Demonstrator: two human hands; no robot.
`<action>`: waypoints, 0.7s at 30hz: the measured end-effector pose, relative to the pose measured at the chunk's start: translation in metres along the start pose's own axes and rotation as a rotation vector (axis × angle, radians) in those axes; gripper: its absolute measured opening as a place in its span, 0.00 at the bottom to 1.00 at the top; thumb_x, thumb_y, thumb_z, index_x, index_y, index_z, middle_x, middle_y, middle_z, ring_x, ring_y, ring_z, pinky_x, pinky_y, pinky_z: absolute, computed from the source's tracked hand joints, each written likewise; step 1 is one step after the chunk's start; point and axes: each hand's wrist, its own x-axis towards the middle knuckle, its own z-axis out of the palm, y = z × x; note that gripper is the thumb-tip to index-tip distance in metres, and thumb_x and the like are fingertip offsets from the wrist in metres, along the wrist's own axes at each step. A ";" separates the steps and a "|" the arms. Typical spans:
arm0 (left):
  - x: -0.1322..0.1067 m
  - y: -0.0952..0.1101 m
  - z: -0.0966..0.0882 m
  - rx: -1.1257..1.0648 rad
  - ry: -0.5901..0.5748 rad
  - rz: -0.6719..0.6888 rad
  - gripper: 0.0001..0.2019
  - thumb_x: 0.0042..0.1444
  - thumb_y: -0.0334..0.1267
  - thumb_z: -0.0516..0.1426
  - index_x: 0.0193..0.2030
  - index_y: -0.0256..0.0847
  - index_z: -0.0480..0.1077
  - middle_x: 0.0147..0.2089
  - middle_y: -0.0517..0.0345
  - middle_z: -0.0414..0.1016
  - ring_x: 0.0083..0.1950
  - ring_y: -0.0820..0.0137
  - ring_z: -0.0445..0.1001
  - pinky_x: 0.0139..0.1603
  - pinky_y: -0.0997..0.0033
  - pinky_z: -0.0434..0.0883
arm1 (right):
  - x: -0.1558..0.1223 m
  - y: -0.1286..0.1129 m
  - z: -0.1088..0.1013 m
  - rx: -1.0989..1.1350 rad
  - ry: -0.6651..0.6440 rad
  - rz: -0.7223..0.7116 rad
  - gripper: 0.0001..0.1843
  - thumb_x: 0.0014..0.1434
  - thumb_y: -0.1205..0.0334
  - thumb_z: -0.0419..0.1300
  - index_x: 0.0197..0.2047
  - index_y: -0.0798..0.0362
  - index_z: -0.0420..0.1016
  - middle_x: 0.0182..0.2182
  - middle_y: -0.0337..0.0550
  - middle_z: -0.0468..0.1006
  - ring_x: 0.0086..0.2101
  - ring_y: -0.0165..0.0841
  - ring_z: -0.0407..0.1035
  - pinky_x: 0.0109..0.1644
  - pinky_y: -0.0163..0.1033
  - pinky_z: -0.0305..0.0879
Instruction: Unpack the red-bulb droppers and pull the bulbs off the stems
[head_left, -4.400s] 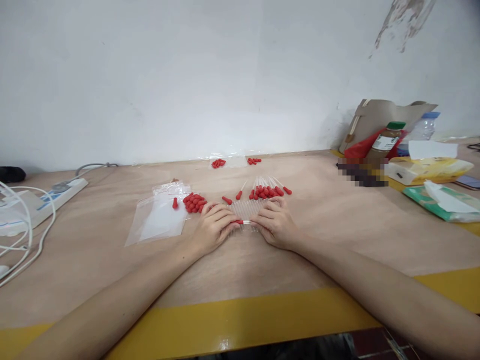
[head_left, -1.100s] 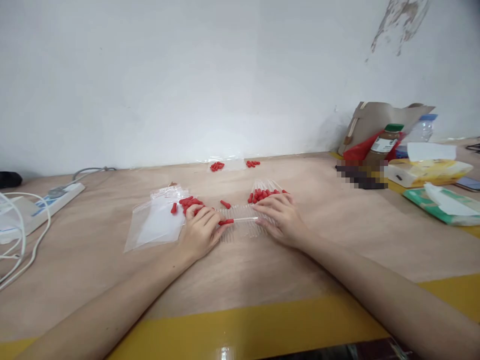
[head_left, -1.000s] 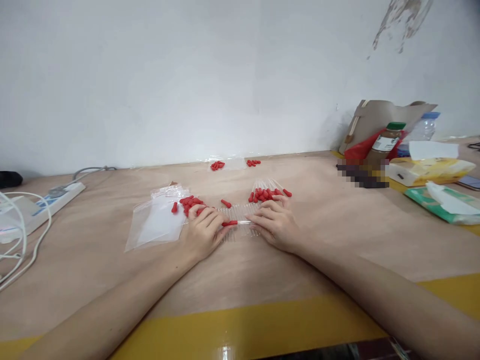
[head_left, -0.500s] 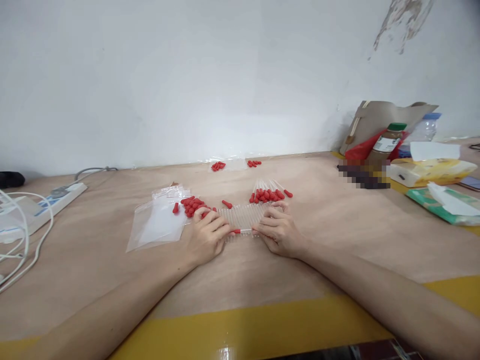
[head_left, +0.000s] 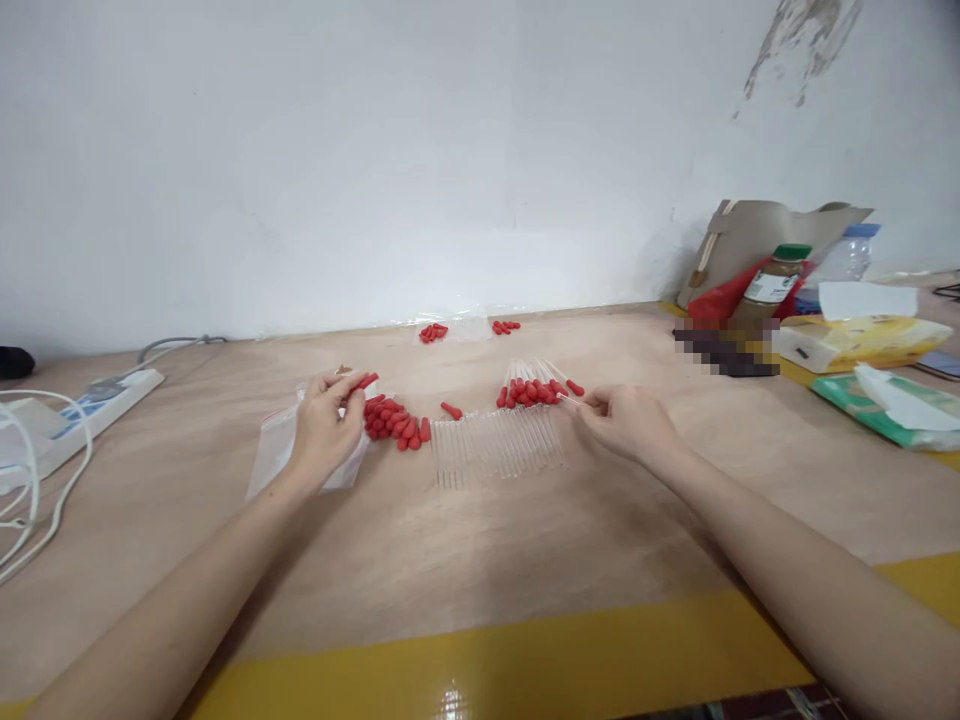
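Note:
My left hand (head_left: pixel 328 415) is raised over a clear plastic bag (head_left: pixel 270 455), thumb and fingers pinched on a red rubber dropper bulb (head_left: pixel 366 381). Just right of it lies a pile of red bulbs (head_left: pixel 394 425). A thin clear tube (head_left: pixel 568 400) is pinched in the fingertips of my right hand (head_left: pixel 626 420), its end pointing left. Between the hands, a row of clear tubes (head_left: pixel 502 445) lies side by side on the brown paper. Behind that row, tubes fitted with red bulbs (head_left: pixel 529 390) are fanned out, and one loose bulb (head_left: pixel 451 410) lies nearby.
Near the wall is a clear bag (head_left: pixel 469 328) with red bulbs at both ends. At left are a power strip (head_left: pixel 97 415) and white cables (head_left: pixel 82 480). A green-capped bottle (head_left: pixel 776 280), a beige bag (head_left: pixel 750 235) and tissue packs (head_left: pixel 885 410) stand at right.
My hands were together over the tube row, holding a tube with a red bulb. They have moved apart: left toward the bulb pile, now with a bulb, right outward with a tube.

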 end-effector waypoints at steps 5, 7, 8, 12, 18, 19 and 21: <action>0.011 -0.034 0.003 -0.005 -0.101 -0.261 0.16 0.50 0.41 0.52 0.46 0.40 0.69 0.35 0.56 0.73 0.29 0.70 0.71 0.30 0.70 0.68 | -0.001 0.002 0.004 -0.039 -0.087 0.095 0.10 0.47 0.58 0.55 0.21 0.51 0.73 0.22 0.43 0.75 0.25 0.34 0.67 0.26 0.35 0.50; 0.010 -0.038 0.006 -0.006 -0.100 -0.254 0.16 0.49 0.43 0.53 0.43 0.40 0.68 0.35 0.57 0.74 0.29 0.71 0.71 0.29 0.72 0.68 | 0.000 0.003 0.007 -0.045 -0.112 0.097 0.10 0.47 0.58 0.55 0.19 0.51 0.71 0.22 0.43 0.74 0.25 0.34 0.66 0.26 0.35 0.51; 0.009 -0.038 0.008 -0.002 -0.099 -0.227 0.15 0.49 0.44 0.53 0.42 0.41 0.68 0.36 0.57 0.74 0.30 0.70 0.71 0.30 0.72 0.67 | 0.001 0.004 0.009 -0.038 -0.120 0.088 0.10 0.47 0.58 0.55 0.19 0.51 0.70 0.22 0.43 0.74 0.25 0.33 0.66 0.25 0.35 0.51; 0.010 -0.033 0.015 0.074 -0.139 -0.136 0.14 0.49 0.47 0.54 0.39 0.43 0.69 0.36 0.59 0.75 0.33 0.69 0.71 0.35 0.69 0.66 | 0.002 0.004 0.018 0.030 -0.137 0.044 0.07 0.46 0.61 0.55 0.20 0.52 0.69 0.22 0.42 0.74 0.25 0.32 0.66 0.25 0.34 0.52; 0.011 -0.029 0.015 0.135 -0.212 -0.200 0.14 0.52 0.50 0.51 0.35 0.45 0.72 0.36 0.61 0.76 0.34 0.67 0.71 0.36 0.69 0.64 | 0.001 0.000 0.027 0.105 -0.137 -0.017 0.06 0.49 0.62 0.54 0.25 0.52 0.71 0.23 0.41 0.73 0.24 0.30 0.65 0.27 0.34 0.53; 0.011 -0.029 0.014 0.133 -0.206 -0.198 0.15 0.53 0.50 0.50 0.36 0.45 0.73 0.36 0.60 0.76 0.35 0.67 0.71 0.36 0.69 0.64 | 0.001 -0.001 0.028 0.108 -0.143 -0.022 0.06 0.49 0.61 0.54 0.26 0.52 0.71 0.23 0.41 0.73 0.25 0.30 0.65 0.27 0.33 0.53; 0.011 -0.029 0.011 0.130 -0.172 -0.202 0.18 0.56 0.50 0.46 0.37 0.44 0.72 0.38 0.59 0.76 0.38 0.66 0.72 0.38 0.69 0.64 | 0.001 -0.001 0.028 0.108 -0.150 -0.030 0.07 0.50 0.61 0.54 0.27 0.52 0.71 0.24 0.41 0.73 0.25 0.31 0.65 0.27 0.33 0.53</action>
